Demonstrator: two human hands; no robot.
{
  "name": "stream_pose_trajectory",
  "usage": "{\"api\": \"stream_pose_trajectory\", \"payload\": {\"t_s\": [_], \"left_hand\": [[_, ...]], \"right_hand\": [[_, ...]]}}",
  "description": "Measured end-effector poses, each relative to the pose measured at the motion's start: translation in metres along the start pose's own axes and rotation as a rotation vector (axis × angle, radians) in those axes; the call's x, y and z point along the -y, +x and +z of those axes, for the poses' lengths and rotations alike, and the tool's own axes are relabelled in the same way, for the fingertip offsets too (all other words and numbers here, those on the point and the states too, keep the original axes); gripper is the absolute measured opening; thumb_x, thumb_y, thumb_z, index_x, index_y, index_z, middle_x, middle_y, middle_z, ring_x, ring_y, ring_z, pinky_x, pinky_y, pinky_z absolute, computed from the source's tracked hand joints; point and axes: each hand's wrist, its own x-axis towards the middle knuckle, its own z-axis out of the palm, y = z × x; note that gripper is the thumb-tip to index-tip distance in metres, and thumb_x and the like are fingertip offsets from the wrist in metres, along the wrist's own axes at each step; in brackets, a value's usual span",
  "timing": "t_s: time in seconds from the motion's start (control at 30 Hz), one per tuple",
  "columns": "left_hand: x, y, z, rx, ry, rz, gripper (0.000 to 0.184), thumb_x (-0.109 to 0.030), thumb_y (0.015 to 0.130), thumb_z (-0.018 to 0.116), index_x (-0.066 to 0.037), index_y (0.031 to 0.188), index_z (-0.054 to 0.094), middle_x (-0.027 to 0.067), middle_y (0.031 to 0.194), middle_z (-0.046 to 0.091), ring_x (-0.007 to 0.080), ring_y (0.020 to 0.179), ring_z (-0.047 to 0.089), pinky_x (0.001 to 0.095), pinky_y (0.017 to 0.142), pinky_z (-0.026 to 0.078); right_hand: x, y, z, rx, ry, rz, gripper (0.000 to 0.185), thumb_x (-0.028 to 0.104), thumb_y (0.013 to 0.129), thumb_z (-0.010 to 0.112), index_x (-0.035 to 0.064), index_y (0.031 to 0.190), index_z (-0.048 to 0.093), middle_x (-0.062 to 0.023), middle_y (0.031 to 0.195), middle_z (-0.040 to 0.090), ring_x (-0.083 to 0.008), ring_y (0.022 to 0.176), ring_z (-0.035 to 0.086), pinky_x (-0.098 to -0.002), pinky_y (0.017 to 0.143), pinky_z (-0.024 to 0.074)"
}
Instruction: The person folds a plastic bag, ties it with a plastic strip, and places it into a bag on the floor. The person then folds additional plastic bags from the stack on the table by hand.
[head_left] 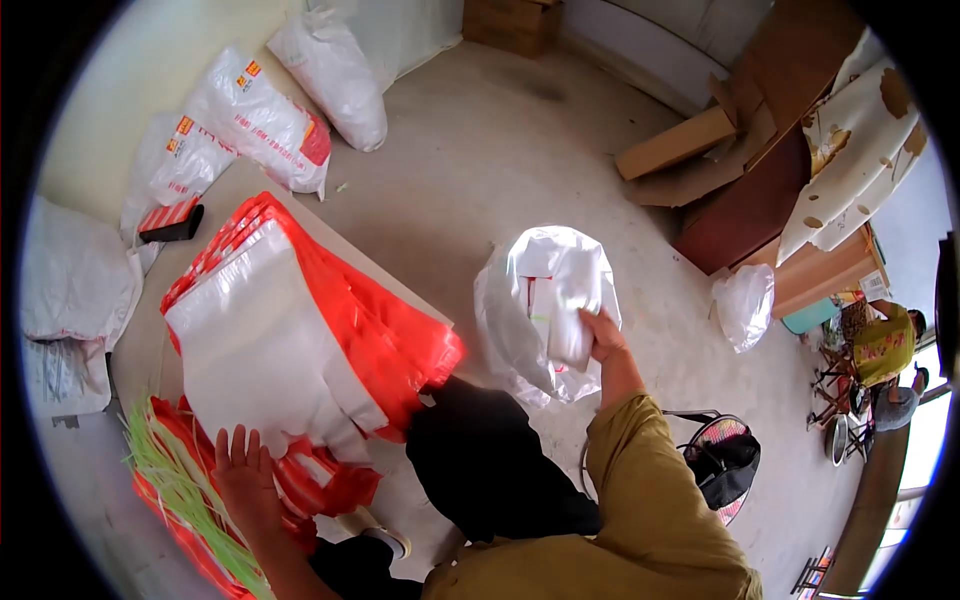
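Observation:
My right hand (607, 338) is closed on a whitish plastic packet (571, 335) with blurred edges. It is held over the mouth of an open white plastic bag (497, 310) on the floor, where other flat packets with red and green marks show. My left hand (243, 465) is stretched out with its fingers apart, by the near edge of a stack of silvery-white plastic sheets (255, 320). Bright red plastic sheets (370, 330) fan out beside them. Close to that hand lies a bundle of pale green strips (185, 490) over red plastic.
Full white sacks (262, 120) lean along the left wall. At the right stand opened cardboard boxes (690, 140) and a small tied plastic bag (745, 305). A black bag (725, 465) rests on a round stool near my right side. Other people (885, 345) sit at the far right.

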Motion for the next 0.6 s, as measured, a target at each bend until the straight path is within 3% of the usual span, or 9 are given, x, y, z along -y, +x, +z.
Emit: {"api": "stream_pose_trajectory", "payload": {"t_s": [0.07,0.2,0.3,0.4,0.5,0.6], "left_hand": [[0.000,0.003,-0.003,0.121,-0.019,0.014,0.056,-0.041,0.111,0.037,-0.006,0.156,0.035,0.0214,0.153,0.046,0.0373,0.139,0.048,0.0464,0.114,0.045],[0.004,0.009,-0.006,0.161,-0.008,0.015,0.062,-0.045,0.109,0.040,-0.006,0.157,0.032,0.0227,0.154,0.044,0.0386,0.141,0.047,0.0477,0.115,0.043],[0.007,0.014,-0.008,0.164,0.000,-0.011,0.068,-0.047,0.106,0.050,-0.006,0.157,0.032,0.0226,0.154,0.045,0.0387,0.141,0.046,0.0481,0.116,0.042],[0.009,0.014,-0.005,0.137,0.014,-0.022,0.073,-0.048,0.102,0.058,-0.007,0.157,0.033,0.0219,0.152,0.047,0.0381,0.139,0.048,0.0483,0.115,0.043],[0.009,0.015,-0.006,0.114,0.044,-0.024,0.075,-0.049,0.101,0.060,-0.007,0.157,0.033,0.0207,0.150,0.049,0.0370,0.137,0.050,0.0478,0.115,0.043],[0.008,0.015,-0.006,0.109,0.045,-0.038,0.075,-0.049,0.100,0.061,-0.007,0.156,0.033,0.0200,0.149,0.050,0.0370,0.137,0.049,0.0479,0.115,0.043]], "right_hand": [[-0.020,0.003,-0.020,0.039,-0.148,0.194,0.052,0.008,0.098,0.063,0.0066,0.146,0.042,-0.0122,0.131,0.062,-0.0273,0.116,0.065,-0.0465,0.098,0.0570],[-0.040,0.017,-0.039,0.070,-0.278,0.334,0.052,0.011,0.098,0.064,0.0056,0.145,0.043,-0.0129,0.134,0.060,-0.0268,0.115,0.065,-0.0473,0.098,0.0566],[-0.034,0.030,-0.034,-0.014,-0.346,0.267,0.051,0.013,0.096,0.063,0.0012,0.143,0.047,-0.0119,0.124,0.062,-0.0255,0.107,0.064,-0.0424,0.090,0.0575],[-0.033,0.048,-0.040,-0.048,-0.326,0.241,0.060,0.010,0.096,0.065,0.0075,0.151,0.039,-0.0129,0.122,0.065,-0.0267,0.105,0.066,-0.0462,0.092,0.0576],[-0.068,0.061,-0.051,-0.142,-0.395,0.221,0.073,0.003,0.087,0.066,0.0112,0.154,0.037,-0.0153,0.119,0.066,-0.0268,0.104,0.067,-0.0447,0.088,0.0570],[-0.130,0.073,-0.063,-0.359,-0.927,0.274,0.088,-0.005,0.078,0.066,0.0149,0.157,0.034,-0.0178,0.117,0.067,-0.0269,0.103,0.067,-0.0432,0.083,0.0564]]}}
